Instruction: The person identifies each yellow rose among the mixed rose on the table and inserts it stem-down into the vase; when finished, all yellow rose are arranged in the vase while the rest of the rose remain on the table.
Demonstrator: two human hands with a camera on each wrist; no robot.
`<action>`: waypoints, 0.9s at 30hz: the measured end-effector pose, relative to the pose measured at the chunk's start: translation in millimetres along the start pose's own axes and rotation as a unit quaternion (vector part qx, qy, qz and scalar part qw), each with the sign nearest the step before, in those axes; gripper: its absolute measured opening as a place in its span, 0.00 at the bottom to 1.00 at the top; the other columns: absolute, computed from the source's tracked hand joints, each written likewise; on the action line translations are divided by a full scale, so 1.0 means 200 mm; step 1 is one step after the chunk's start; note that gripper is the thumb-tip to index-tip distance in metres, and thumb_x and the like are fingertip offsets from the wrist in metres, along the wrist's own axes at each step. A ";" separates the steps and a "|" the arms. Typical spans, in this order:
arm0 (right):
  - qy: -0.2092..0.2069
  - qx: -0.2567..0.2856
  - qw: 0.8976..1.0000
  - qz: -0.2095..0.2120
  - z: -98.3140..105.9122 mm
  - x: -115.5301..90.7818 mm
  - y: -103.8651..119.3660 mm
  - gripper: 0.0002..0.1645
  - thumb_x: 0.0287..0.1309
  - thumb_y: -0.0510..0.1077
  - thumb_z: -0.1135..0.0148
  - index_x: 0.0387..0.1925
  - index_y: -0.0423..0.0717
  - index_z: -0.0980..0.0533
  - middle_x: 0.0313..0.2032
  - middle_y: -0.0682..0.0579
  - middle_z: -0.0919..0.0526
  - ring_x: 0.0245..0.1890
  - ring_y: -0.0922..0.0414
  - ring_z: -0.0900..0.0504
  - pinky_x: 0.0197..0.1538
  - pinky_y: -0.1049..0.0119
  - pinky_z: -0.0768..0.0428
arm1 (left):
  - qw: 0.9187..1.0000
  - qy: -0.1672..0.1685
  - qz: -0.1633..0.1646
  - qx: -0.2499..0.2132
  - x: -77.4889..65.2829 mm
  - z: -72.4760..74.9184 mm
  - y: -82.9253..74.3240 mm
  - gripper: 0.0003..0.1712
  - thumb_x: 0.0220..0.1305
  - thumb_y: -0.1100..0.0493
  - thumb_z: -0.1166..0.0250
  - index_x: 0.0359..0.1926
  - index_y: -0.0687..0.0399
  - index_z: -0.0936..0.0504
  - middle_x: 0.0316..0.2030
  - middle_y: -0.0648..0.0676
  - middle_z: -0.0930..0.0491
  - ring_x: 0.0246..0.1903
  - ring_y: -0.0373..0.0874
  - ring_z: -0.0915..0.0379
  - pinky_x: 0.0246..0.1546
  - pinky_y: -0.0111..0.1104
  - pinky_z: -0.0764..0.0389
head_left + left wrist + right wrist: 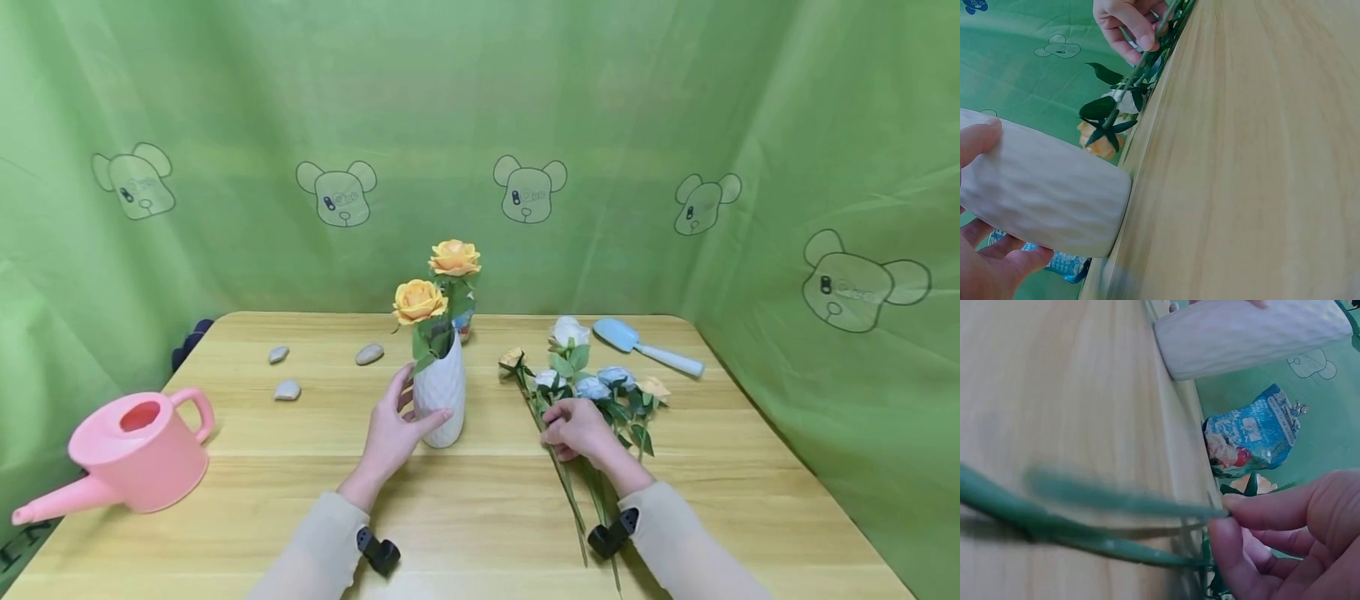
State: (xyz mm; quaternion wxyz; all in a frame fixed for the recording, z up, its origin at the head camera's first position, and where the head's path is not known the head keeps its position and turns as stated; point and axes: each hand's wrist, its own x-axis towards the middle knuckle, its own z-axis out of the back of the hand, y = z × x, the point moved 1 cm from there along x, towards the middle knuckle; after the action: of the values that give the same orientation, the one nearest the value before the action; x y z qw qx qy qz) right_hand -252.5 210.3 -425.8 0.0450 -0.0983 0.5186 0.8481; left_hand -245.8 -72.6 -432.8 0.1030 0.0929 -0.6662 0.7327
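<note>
A white textured vase (442, 396) stands upright near the middle of the table, holding two orange roses (419, 302). My left hand (392, 433) grips it, thumb on the near side and fingers round the left side. To the right, my right hand (581, 429) pinches a green stem (1122, 503) between thumb and index finger. That stem appears to belong to the peach rose (1102, 139) at the left of the loose pile. Beside and beneath this hand lie a white rose (570, 332), blue roses (592, 388) and another peach rose (654, 388), their stems towards me.
A pink watering can (161, 467) is at the left edge. Several grey stones, one of them an oval stone (369, 354), lie left of the vase. A blue-and-white hand shovel (667, 358) rests at the back right. Behind the vase stands a blue printed bag (1254, 434).
</note>
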 end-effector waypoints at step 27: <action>-0.147 0.313 0.888 0.302 -0.03 -0.20 0.66 0.18 0.49 0.27 0.35 0.44 0.35 0.27 0.32 0.47 0.23 0.27 0.55 0.20 0.31 0.59 0.16 | 1.000 0.002 -0.001 0.004 0.00 0.00 0.01 0.47 0.44 0.52 0.24 0.65 0.41 0.38 0.57 0.54 0.32 0.55 0.52 0.33 0.53 0.44 0.27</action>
State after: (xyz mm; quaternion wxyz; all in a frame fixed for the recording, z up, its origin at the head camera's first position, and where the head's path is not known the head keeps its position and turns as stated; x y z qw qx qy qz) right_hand -235.7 145.3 -305.4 -0.1097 0.2082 0.7490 0.6194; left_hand -246.3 -73.3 -434.6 0.1050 0.0921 -0.6629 0.7355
